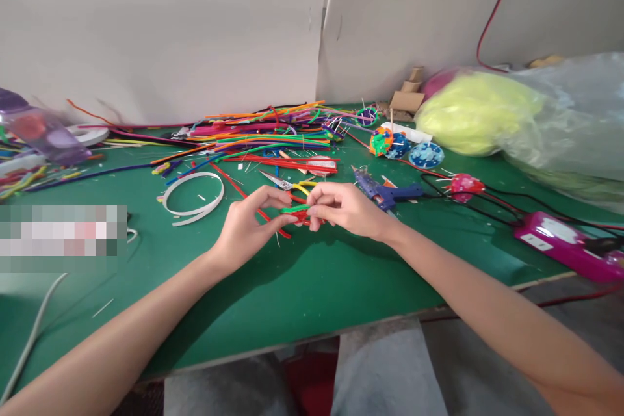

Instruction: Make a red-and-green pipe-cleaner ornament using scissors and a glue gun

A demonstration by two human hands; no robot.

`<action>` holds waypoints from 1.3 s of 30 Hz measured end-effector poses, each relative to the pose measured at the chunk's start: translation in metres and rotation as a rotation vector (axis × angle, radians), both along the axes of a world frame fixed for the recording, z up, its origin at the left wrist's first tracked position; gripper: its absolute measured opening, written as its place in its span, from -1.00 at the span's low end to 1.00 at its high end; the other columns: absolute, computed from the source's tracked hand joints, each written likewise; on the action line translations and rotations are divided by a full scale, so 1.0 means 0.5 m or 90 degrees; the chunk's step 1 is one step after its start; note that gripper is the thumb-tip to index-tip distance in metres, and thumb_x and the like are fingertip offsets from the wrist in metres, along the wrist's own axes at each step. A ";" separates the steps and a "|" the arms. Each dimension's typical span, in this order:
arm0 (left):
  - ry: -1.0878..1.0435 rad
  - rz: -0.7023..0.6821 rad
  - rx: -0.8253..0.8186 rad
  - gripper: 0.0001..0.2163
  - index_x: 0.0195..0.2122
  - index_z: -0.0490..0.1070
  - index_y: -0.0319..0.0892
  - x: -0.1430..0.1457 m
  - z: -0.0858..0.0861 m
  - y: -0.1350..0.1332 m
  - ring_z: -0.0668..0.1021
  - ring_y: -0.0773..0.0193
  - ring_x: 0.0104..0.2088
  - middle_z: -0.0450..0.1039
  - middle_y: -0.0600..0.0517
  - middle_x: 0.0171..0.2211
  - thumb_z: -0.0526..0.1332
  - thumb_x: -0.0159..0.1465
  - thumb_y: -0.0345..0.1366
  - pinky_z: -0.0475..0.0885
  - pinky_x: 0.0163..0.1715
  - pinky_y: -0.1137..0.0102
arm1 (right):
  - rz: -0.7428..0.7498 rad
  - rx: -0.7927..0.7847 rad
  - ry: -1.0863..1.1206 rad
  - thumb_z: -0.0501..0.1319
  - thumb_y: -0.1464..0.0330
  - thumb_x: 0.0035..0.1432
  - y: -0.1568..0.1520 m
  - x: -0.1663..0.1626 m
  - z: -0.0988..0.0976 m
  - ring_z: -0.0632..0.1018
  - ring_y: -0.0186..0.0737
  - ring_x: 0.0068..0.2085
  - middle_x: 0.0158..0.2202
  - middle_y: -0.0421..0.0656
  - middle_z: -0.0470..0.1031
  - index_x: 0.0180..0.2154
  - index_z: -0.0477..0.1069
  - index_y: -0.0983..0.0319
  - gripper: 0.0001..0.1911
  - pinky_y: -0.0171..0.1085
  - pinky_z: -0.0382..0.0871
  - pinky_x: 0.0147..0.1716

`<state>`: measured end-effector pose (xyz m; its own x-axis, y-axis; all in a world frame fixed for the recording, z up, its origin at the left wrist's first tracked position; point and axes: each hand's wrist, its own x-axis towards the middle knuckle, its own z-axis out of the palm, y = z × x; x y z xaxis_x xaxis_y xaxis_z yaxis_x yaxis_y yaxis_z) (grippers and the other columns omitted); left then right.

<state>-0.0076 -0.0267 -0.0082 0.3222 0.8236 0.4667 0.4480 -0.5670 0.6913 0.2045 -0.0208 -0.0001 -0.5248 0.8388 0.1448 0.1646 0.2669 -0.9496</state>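
Note:
Both my hands meet over the middle of the green table, fingers pinched. Between them runs a short green pipe cleaner [296, 208], with a red fuzzy piece [301, 216] just under it, partly hidden by my fingers. My left hand [253, 218] grips the green pipe cleaner's left end between thumb and fingers. At its other end, my right hand [341, 208] is closed on it. Right behind my hands lie scissors [283, 183] with yellow handles. A blue glue gun [385, 192] rests to the right of my right hand.
Bundles of coloured pipe cleaners [273, 136] spread along the back. A coiled white strip [168, 198] lies left. Small decorated balls [426, 155] sit back right, near a clear plastic bag [560, 123]. A pink power strip [568, 244] and cables occupy the right edge.

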 end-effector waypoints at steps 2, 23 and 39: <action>0.002 0.003 -0.010 -0.77 -0.25 0.44 -0.13 0.001 0.002 -0.002 0.63 0.22 -0.28 0.58 0.03 -0.28 0.36 0.13 -0.16 0.52 -0.18 0.34 | 0.002 -0.005 0.002 0.17 0.39 0.18 -0.001 0.000 0.002 0.51 -0.32 -0.46 -0.53 -0.19 0.52 -0.33 0.32 0.25 -0.95 -0.33 0.25 -0.50; -0.087 0.024 -0.120 -0.73 -0.10 0.45 -0.14 -0.010 0.009 0.009 0.56 0.29 -0.38 0.52 0.02 -0.26 0.09 0.34 -0.11 0.48 -0.34 0.39 | -0.108 0.464 -0.113 0.13 0.40 0.25 0.009 0.010 -0.030 0.56 -0.24 -0.36 -0.38 -0.16 0.59 -0.33 0.44 0.17 -0.87 -0.24 0.38 -0.35; -0.042 -0.080 0.052 -0.88 -0.36 0.51 -0.10 -0.015 0.016 0.016 0.51 0.13 -0.09 0.54 -0.05 -0.21 0.31 0.19 -0.18 0.39 0.00 0.18 | -0.062 0.018 0.086 0.27 0.27 0.16 0.009 0.002 -0.012 0.49 -0.33 -0.51 -0.48 -0.16 0.57 -0.25 0.34 0.24 -0.80 -0.33 0.27 -0.56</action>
